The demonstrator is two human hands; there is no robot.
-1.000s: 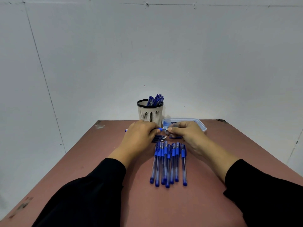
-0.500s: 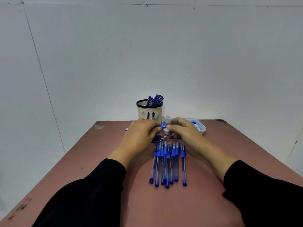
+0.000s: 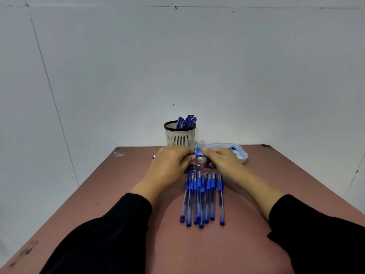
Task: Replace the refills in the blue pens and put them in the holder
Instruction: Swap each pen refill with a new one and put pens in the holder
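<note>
Roughly halfway, I'd guess: the slotted white plastic holder [image 3: 180, 136] already has a bunch of blue pens [image 3: 186, 122], while seven more [image 3: 201, 198] lie in a row on the reddish table [image 3: 126, 194]. Left hand [image 3: 169, 167] and right hand [image 3: 222, 161] both pinch one blue pen [image 3: 196, 154] between them, near the shallow white tray [image 3: 242, 154]. Its tip's hidden.

Blue pen [image 3: 197, 154] gripped between both hands. Nearer than the grip: row of blue pens [image 3: 202, 198] with clear barrels. Beyond it: beige slotted holder [image 3: 180, 136], black rim. Table [image 3: 126, 194] reddish-brown.
</note>
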